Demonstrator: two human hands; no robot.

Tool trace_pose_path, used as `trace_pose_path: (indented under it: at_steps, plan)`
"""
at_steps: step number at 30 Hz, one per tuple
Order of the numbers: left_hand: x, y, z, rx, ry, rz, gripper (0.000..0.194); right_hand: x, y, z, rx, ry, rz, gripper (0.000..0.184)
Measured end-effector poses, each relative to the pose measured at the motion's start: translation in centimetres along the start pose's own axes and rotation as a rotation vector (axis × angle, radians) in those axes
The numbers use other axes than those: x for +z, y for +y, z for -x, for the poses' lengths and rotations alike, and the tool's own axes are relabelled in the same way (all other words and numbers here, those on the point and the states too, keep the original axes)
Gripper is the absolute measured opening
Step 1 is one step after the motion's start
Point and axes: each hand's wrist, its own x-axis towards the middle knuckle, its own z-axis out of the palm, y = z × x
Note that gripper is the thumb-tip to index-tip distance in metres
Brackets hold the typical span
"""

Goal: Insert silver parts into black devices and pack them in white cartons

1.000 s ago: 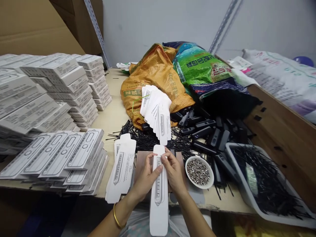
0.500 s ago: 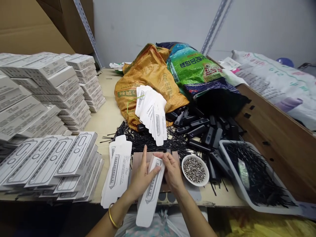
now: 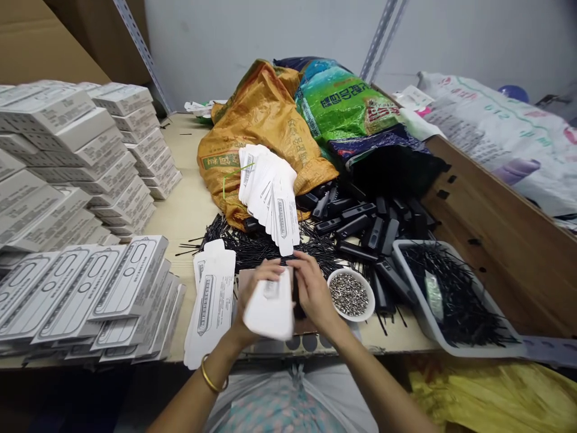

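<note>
I see both hands — left hand (image 3: 252, 300), right hand (image 3: 311, 291) — pinching a white card sleeve (image 3: 270, 307): light, thin, easily creased, so I'd grip its edges.

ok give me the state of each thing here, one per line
left hand: gripping the white card sleeve
right hand: on the sleeve's right edge
white card sleeve: held up off the table, tilted
flat sleeves: lying in a loose pile
fanned sleeves: leaning on the orange sack
orange sack: slumped, crumpled
small bowl: filled with small metal pieces
grey tray: holds black sticks
boxes: closed, stacked
</note>
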Motion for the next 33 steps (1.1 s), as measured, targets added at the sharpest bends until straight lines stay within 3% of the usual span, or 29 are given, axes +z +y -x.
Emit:
trace_pose_path:
  at_steps: [2,4,8,10,13,15,17,18,21,22,24,27,29,33]
  plan:
    - [-0.8,0.2,-0.3,-0.174,0.118,0.026,0.048,-1.0,1.1,1.0,-0.193,-0.182,0.295,0.045]
    - [-1.6,0.0,-0.4,-0.365,0.153,0.005,0.061,-1.6,2.4,1.7,-0.324,-0.362,0.502,0.050]
    - [-2.3,-1.4,-0.2,-0.454,-0.035,-0.303,0.066,-2.7,3.7,0.9,-0.437,-0.550,0.598,0.036]
    - [-2.4,-1.8,0.0,-0.445,-0.131,-0.513,0.064,-3.8,3.1,-0.1,-0.327,-0.464,0.473,0.033]
    - [-2.5,-1.7,0.1,-0.384,-0.250,-0.709,0.073,-5.7,1.1,-1.6,-0.009,-0.025,0.116,0.042]
    - [-2.2,-1.1,0.0,-0.330,-0.317,-0.767,0.083,-6.2,-0.5,-2.3,0.126,0.301,-0.126,0.049]
    - [-1.7,-0.5,-0.2,-0.265,-0.349,-0.781,0.087,-5.8,-1.8,-2.6,0.164,0.429,-0.212,0.050]
    - [-1.5,-0.2,-0.3,-0.226,-0.349,-0.781,0.086,-5.4,-2.3,-2.8,0.153,0.374,-0.192,0.046]
    - [-1.1,-0.1,-0.2,-0.143,-0.297,-0.758,0.080,-4.3,-1.9,-3.8,0.093,0.053,-0.035,0.024]
    - [-1.1,-0.2,-0.1,-0.132,-0.268,-0.742,0.079,-4.2,-1.2,-4.3,0.109,-0.003,0.040,0.026]
    - [-1.3,-0.5,0.2,-0.118,-0.194,-0.703,0.077,-4.0,0.9,-5.7,0.218,0.006,0.214,0.031]
    - [-1.2,-0.7,0.4,-0.100,-0.085,-0.647,0.076,-3.3,4.4,-7.6,0.324,-0.008,0.327,0.012]
    - [-0.7,-0.7,0.5,-0.109,-0.044,-0.594,0.074,-2.7,5.9,-8.3,0.335,-0.021,0.330,0.020]
    - [0.8,-0.6,0.6,-0.146,-0.007,-0.540,0.076,-2.7,5.9,-8.3,0.319,-0.008,0.259,0.022]
